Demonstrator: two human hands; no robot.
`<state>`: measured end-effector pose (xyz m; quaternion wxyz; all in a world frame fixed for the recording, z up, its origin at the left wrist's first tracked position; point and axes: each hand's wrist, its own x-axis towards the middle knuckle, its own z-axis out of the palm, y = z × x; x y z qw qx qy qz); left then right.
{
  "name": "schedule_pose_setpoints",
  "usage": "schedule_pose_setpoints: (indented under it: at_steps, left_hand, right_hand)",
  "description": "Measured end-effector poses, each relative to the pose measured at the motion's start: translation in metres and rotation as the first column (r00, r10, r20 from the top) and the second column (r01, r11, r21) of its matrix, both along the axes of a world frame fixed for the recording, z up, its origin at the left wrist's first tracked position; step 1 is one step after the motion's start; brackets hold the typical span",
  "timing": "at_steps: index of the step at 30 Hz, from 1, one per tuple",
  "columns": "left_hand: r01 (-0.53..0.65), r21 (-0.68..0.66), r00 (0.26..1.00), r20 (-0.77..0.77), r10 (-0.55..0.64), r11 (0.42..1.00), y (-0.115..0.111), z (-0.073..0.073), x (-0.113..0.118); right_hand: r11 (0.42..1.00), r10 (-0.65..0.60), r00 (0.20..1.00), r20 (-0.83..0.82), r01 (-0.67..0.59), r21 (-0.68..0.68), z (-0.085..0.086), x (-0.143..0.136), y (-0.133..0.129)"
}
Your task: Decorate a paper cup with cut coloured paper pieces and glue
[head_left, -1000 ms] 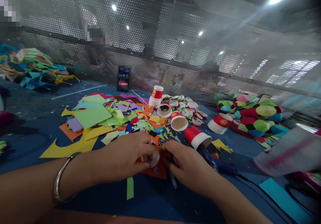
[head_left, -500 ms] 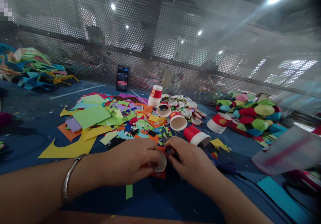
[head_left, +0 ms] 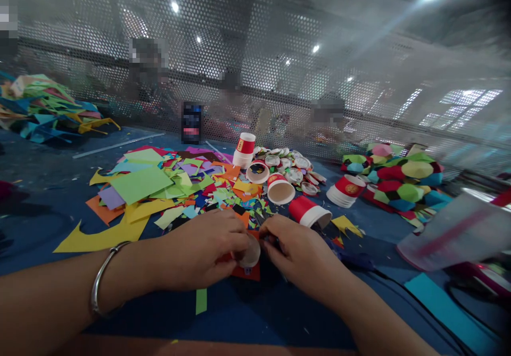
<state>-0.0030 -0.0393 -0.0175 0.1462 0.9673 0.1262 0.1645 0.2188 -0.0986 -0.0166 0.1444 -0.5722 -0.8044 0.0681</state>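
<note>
My left hand (head_left: 217, 247), with a silver bangle at the wrist, pinches a round whitish disc (head_left: 250, 253), which looks like a cup bottom. Under the disc lies a piece of orange-red paper (head_left: 252, 272). Close by on the right, my right hand (head_left: 293, 244) has its fingers curled round a slim dark tool (head_left: 259, 220); most of it is hidden, so I cannot tell its kind. Small colored paper scraps (head_left: 219, 196) lie just beyond both hands.
Red-and-white paper cups (head_left: 309, 212) stand and lie beyond my right hand. Behind them is a heap of round pieces (head_left: 295, 175). Colored paper balls (head_left: 415, 180), a translucent pitcher (head_left: 447, 233) and a black cord (head_left: 415, 297) are at right. A phone (head_left: 192, 122) stands at the back.
The view has shifted slightly, so everything sits a little further left. The disc in my left hand looks turned a little more face-up. Both hands keep their grips.
</note>
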Motion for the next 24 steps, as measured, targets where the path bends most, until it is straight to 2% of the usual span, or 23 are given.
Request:
schedule_pose_setpoints:
  at_steps: [13,19,24]
  left_hand:
    - [0.014,-0.069,1.000,0.003,-0.014,0.998,0.000,0.002,0.000]
    - [-0.051,-0.036,0.996,-0.079,0.048,0.998,-0.004,0.005,-0.001]
    - [-0.095,0.058,0.982,-0.156,0.103,0.994,-0.017,0.005,0.001]
  right_hand:
    - [0.999,0.045,0.999,0.018,-0.044,-0.023,0.000,0.000,-0.003]
    - [0.999,0.041,0.998,-0.040,-0.041,0.011,0.006,0.001,-0.004]
    - [0.998,0.064,0.995,-0.073,-0.063,0.021,0.006,0.000,0.000]
